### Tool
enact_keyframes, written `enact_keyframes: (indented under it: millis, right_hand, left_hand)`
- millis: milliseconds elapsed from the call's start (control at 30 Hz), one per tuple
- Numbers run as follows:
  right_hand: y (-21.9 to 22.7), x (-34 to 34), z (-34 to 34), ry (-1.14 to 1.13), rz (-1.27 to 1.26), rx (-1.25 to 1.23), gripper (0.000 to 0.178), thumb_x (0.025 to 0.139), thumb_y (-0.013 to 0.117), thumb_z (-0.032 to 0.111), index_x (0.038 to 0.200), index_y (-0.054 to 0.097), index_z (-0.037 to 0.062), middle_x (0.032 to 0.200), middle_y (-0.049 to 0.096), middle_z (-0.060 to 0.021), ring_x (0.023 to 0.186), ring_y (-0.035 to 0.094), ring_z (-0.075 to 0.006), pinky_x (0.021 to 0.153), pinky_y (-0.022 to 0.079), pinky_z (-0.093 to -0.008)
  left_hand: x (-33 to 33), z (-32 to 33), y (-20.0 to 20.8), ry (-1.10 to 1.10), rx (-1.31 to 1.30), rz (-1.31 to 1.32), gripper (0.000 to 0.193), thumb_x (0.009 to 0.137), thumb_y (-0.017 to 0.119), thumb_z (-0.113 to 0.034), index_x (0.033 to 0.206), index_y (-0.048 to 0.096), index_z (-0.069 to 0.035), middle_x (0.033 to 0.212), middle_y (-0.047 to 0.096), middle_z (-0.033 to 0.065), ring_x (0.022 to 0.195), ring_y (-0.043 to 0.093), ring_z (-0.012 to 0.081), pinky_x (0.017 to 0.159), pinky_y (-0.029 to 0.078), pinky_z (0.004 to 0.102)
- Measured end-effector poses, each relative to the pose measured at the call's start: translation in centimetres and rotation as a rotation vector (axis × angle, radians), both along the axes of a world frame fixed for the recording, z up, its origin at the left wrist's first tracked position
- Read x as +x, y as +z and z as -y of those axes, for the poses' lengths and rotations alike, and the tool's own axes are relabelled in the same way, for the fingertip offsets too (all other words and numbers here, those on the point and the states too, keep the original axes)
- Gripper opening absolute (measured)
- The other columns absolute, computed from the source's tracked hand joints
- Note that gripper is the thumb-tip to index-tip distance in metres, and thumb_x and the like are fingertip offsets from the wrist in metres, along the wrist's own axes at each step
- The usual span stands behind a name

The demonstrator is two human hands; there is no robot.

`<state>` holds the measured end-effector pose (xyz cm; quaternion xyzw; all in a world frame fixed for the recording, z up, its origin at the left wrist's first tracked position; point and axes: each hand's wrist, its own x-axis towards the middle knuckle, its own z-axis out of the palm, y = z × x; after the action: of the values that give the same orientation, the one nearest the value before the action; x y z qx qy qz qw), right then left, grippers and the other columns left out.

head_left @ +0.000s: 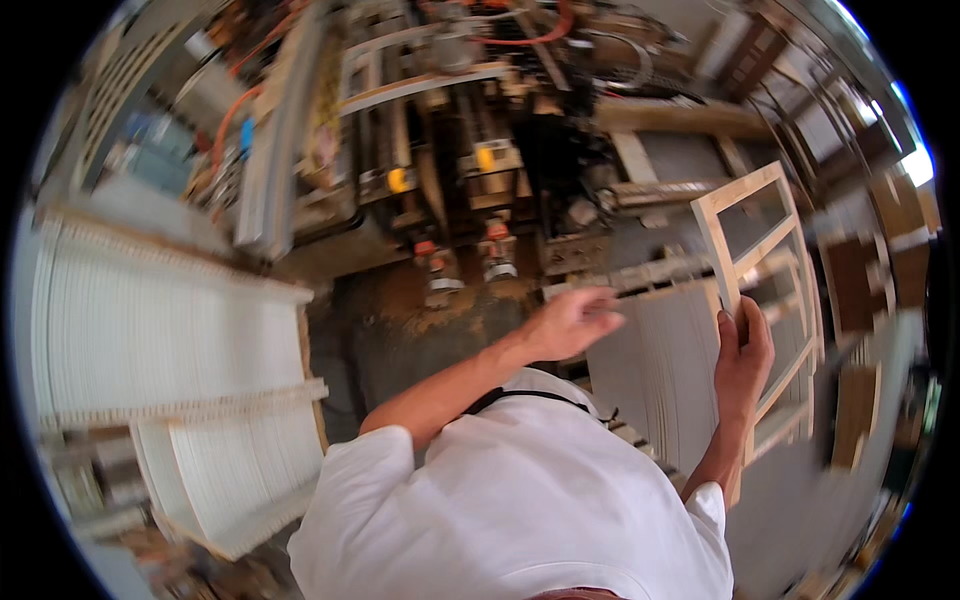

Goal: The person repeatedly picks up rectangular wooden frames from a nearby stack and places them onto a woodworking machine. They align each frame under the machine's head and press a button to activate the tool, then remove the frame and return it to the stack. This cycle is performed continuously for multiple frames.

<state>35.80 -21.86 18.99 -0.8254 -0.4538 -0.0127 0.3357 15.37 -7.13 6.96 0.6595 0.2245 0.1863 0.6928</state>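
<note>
Here's the wooden frame [768,245], held up right of the machine [486,158], the right hand [745,350] closed around its near rail, thumb and fingers gripping. Left hand [578,322], blurred, hangs on the machine's near side, fingers loosely curled, nothing visible in it. Progress, by the look of it: rails and crossbars appear joined, openings unfilled, frame in hand and not yet set down; anything further I can't tell. Grey panels [650,365] lie near-right of the machine; white strips [170,320] are stacked to its near-left.
</note>
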Motion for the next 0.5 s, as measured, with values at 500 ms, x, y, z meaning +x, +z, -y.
enact_keyframes:
  millis: [500]
  right_hand:
    - [-4.1, -16.5, -11.6, 1.062, -0.253, -0.564, 0.047, 0.078, 0.069, 0.006, 0.123, 0.057, 0.0022, 0.1, 0.064, -0.0202, 0.09, 0.061, -0.04, 0.077, 0.049, -0.0455]
  left_hand:
    - [-10.4, 3.2, -1.7, 0.8, -0.624, 0.692, 0.049, 0.099, 0.053, -0.034, 0.135, 0.046, -0.001, 0.123, 0.06, 0.0126, 0.118, 0.055, 0.0199, 0.101, 0.045, 0.0361]
